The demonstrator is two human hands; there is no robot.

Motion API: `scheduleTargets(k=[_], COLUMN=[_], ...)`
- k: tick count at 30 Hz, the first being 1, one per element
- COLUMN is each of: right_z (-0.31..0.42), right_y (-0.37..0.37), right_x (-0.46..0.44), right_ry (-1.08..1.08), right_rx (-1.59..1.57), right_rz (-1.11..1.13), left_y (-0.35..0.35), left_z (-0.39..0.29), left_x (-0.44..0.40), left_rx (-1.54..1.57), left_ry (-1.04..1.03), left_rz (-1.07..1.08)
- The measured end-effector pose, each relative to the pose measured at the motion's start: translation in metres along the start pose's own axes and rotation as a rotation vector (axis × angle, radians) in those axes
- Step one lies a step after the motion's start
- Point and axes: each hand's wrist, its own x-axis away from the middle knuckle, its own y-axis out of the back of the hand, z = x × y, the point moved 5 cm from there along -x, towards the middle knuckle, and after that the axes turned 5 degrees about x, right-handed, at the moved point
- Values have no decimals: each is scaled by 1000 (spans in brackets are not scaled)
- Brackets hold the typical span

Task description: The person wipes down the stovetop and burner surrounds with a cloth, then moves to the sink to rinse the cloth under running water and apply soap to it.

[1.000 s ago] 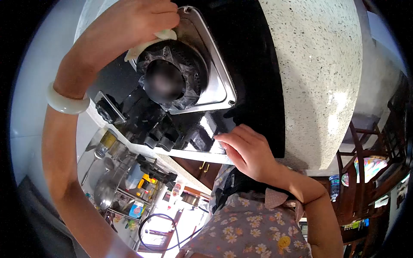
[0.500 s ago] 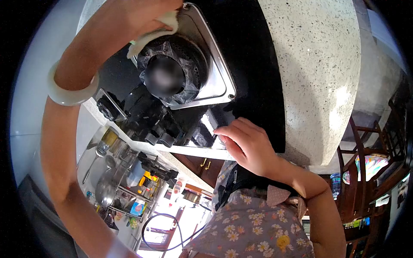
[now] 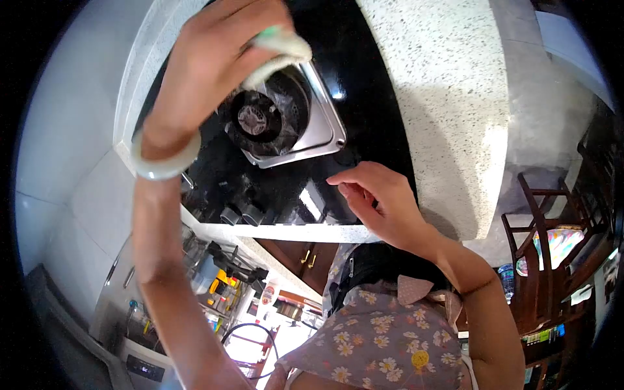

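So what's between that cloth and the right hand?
The head view shows part of the burner, its metal tray, then black stovetop between the cloth and the right hand.

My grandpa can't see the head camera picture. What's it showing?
A person's left hand, wrist in a white bangle, holds a pale cloth by a gas burner on a black cooktop; the right hand is near the cooktop's front edge.

The blurred left hand [image 3: 218, 58], cropped by the top edge, partly hides a cream cloth [image 3: 286, 51] and round black burner [image 3: 257, 122].
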Motion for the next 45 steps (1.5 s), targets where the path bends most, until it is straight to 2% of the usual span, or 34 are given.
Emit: scheduleTargets(k=[2,4,6,7,8,11,16,17,18,20,21,25,28,29,32,33,36,41,43,45], right_z=[3,-6,-3,6,6,15,6,11,24,29,54,58,58,57,56,63,70,86,92,106], right_y=[15,19,24,25,23,18,26,43,57,90,99,53,32,26,30,31,26,-2,-1,9], right_x=[-4,-11,-24,-29,-36,-53,-64,-62,-64,-71,-79,-149,-145,-145,-147,-149,-162,-200,-199,-200], right_ry=[-66,-91,-138,-24,29,15,48,52,169,287,483,640,641,663,727,612,709,902,870,645], right_rx=[-24,-177,-401,-511,-558,-891,-1115,-1025,-885,-119,400,756,817,873,863,876,1063,993,978,938], right_rz=[-25,-51,-52,-117,-91,7,-40,-173,-255,-426,-456,-106,31,66,50,144,173,267,341,567], left_y=[12,5,0,-7,-14,-26,-61,-69,-77,-88,-93,-103,-105,-108,-110,-114,-123,-128,-129,-133], left_z=[-25,-47,-73,-78,-81,-94,-97,-101,-106,-112,-114,-112,-105,-103,-95,-91,-84,-76,-73,-70], left_x=[20,43,55,64,69,79,89,90,95,111,119,150,169,179,195,200,212,214,211,217], left_rx=[-115,-108,-213,-200,-228,-289,-158,-154,-151,-118,-110,-29,-22,9,-5,17,100,237,312,375], left_ry=[-146,-136,-44,-84,-63,1,23,48,75,147,227,522,645,704,819,839,928,959,952,997], left_rz=[-193,-295,-310,-425,-452,-500,-459,-460,-462,-504,-512,-584,-690,-665,-703,-726,-835,-931,-944,-958])
